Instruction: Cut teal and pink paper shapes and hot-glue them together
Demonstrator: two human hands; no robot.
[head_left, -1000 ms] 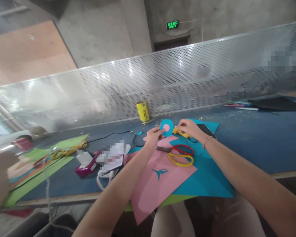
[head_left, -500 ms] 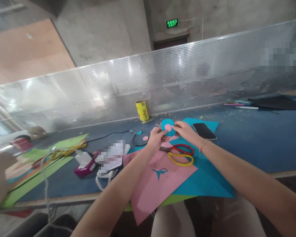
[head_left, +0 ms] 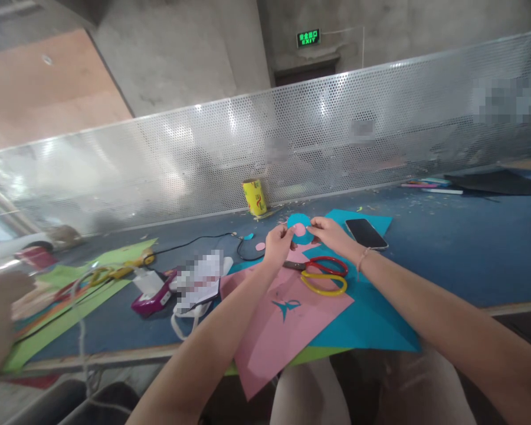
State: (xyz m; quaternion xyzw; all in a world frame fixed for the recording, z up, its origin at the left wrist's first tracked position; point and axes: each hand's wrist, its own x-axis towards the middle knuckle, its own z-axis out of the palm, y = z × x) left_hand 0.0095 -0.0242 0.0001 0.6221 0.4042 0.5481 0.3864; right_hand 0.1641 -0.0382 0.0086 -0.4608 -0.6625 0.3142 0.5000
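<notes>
Both my hands hold a blue paper circle (head_left: 299, 221) up above the table, with a smaller pink paper circle (head_left: 300, 230) lying against its middle. My left hand (head_left: 279, 243) pinches the left edge, thumb at the pink circle. My right hand (head_left: 326, 229) grips the right edge between thumb and fingers. Just below them, scissors (head_left: 324, 276) with one red and one yellow handle lie on a pink paper sheet (head_left: 301, 336), their blades partly under my left hand. Blue scraps (head_left: 285, 308) rest on that sheet. Beneath it spreads a blue paper sheet (head_left: 376, 321).
A phone (head_left: 366, 234) lies right of my hands. Behind stands a yellow can-like container (head_left: 253, 197) by the perforated metal screen (head_left: 203, 156). At left are a purple power strip (head_left: 154, 301), cables, green paper (head_left: 119, 254) and another person's blurred arm (head_left: 0, 324). Pens (head_left: 431, 186) lie far right.
My left fingers have shifted slightly on the blue circle and now sit closer to its edge. Both hands still hold it in nearly the same place.
</notes>
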